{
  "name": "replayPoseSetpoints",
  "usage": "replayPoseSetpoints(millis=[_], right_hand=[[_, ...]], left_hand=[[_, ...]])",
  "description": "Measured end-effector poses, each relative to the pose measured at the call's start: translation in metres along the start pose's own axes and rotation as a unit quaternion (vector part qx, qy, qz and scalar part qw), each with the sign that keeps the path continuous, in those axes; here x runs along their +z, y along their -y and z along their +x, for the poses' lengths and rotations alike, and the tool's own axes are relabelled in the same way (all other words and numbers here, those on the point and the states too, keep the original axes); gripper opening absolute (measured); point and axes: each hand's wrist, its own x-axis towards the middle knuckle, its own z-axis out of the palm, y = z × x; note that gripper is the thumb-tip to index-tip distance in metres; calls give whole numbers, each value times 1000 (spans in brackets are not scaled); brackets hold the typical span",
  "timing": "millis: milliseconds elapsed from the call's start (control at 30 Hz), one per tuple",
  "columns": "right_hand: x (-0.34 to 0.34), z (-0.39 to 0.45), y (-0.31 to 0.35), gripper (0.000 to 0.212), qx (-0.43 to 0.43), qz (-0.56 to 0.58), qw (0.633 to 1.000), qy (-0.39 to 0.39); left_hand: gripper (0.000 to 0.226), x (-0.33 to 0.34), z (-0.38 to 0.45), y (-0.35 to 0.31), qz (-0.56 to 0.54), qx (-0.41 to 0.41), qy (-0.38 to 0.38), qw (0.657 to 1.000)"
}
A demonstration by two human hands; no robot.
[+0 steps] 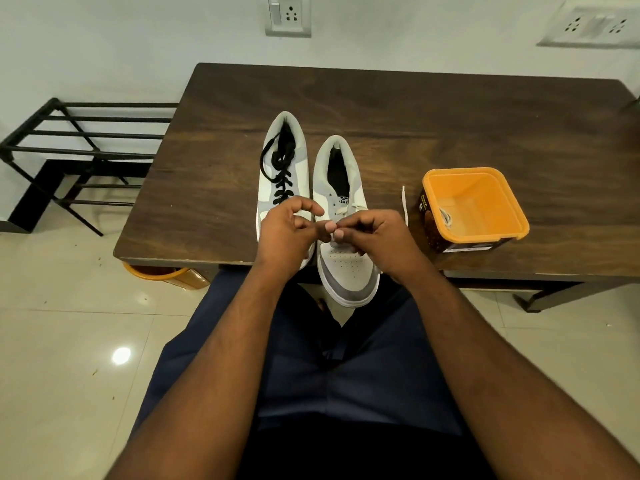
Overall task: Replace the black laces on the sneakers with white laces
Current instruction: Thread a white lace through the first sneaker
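Note:
Two grey-and-white sneakers stand side by side on the dark wooden table [450,116], toes toward me. The left sneaker [280,168] still carries black laces [278,168]. On the right sneaker [343,258], whose toe overhangs the table's front edge, a white lace [341,211] runs through its lower eyelets. My right hand [377,240] pinches that white lace over the lower eyelets. My left hand [289,230] hovers beside it with curled fingers; what it holds is hidden. A loose white lace end [404,206] lies on the table right of the shoe.
An orange plastic tub [474,207] with a bit of white lace inside stands on the table to the right. A black metal rack [79,150] sits on the floor at left. An orange bin [166,273] shows under the table edge. My knees are below.

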Motion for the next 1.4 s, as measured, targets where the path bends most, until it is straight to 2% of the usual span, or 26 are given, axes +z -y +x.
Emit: replayPoseSetpoints(millis=[100,167,200,300,367,433,533,667,833,1000,1133,1300,1400], right_hand=[[-7,5,0,14,1,16,999,-33],[-13,10,0,18,2,8,998,-54],[-15,12,1,19,1,4,998,-66],[-17,20,2,21,-12,-36,994,-98],[-16,24,2,19,-24,-85,990,-108],[-14,29,0,13,-33,-123,985,-118],[-7,35,-1,9,-31,-185,972,-138],[4,41,-3,9,-47,-238,961,-133],[10,49,-3,8,-45,-301,946,-110],[9,53,-2,12,5,-237,968,-81],[9,53,5,9,53,-156,984,-73],[12,52,7,11,123,-36,989,-71],[9,49,5,8,145,17,987,-69]], left_hand=[[17,2,9,-3,-9,31,-20,999],[15,0,23,1,47,78,-41,995],[21,-1,31,4,97,107,-39,989],[48,-1,54,9,227,176,71,955],[55,-2,63,13,263,190,120,938],[52,-5,67,20,257,198,110,940],[45,-7,63,32,192,200,75,958],[44,-2,58,41,183,220,21,958],[42,-1,58,44,187,219,21,957],[44,-2,55,42,160,215,23,963],[54,-1,54,41,99,175,-9,979],[11,0,58,47,126,177,-12,976],[4,0,57,48,137,183,-12,973]])
